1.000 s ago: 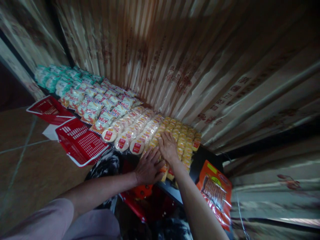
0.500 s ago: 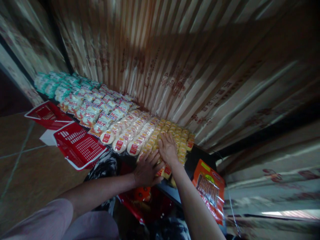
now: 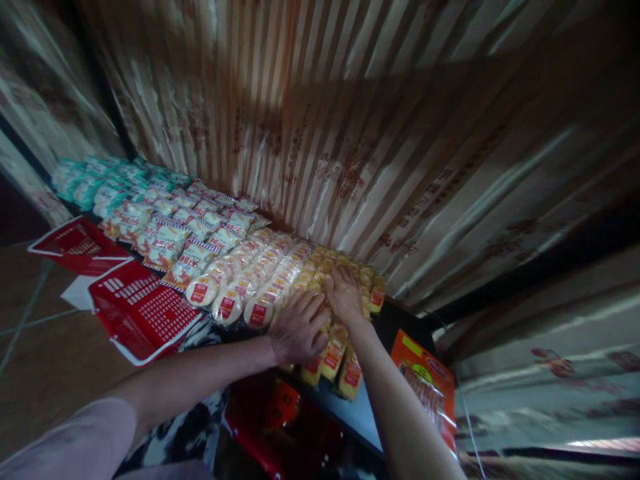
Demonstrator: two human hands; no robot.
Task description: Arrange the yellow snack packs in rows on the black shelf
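Note:
Rows of small yellow snack packs (image 3: pixel 353 377) with red labels lie on a dark surface in front of me. My left hand (image 3: pixel 301 327) rests on their near part, its fingers spread and a little bent. Farther back and to the right, my right hand (image 3: pixel 345 297) presses on the same packs with its fingers stretched out. Both hands cover some of the packs. Left of them lie rows of round white crackers (image 3: pixel 257 313) in clear wrapping, close to my left fingers.
Striped-edge snack bags (image 3: pixel 193 260) and teal bags (image 3: pixel 85 193) continue to the left. Two red baskets, a near one (image 3: pixel 150 313) and a far one (image 3: pixel 75 247), stand along the front. An orange food package (image 3: pixel 425 373) lies at right. Behind hangs a pleated curtain (image 3: pixel 310 133).
My left hand has moved up from the near ends of the yellow packs onto them, so more red labels show. My right hand stays on the packs. The view has shifted slightly.

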